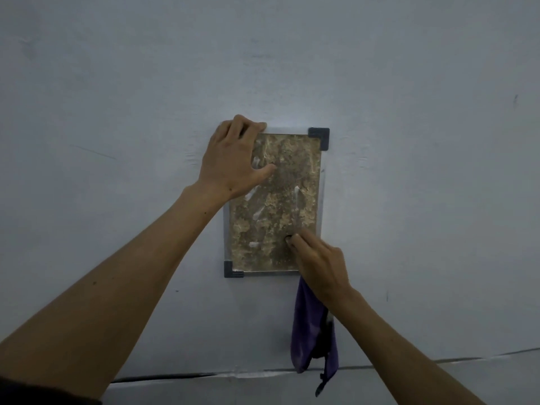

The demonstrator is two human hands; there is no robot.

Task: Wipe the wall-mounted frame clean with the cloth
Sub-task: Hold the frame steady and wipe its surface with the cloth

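Hanging on the pale wall [409, 83], the frame [274, 206] shows a mottled brown panel with pale smears, so most wiping seems left to do. The left hand [233, 159] lies spread over the upper left corner, fingers hooked on the top edge, steadying it. The right hand [318, 258] is closed around the purple cloth [309, 328], fingertips pressed low on the panel while most of the cloth dangles below. 2 dark corner caps [320, 137] show. Bare wall surrounds the frame, leaving free room for strokes.
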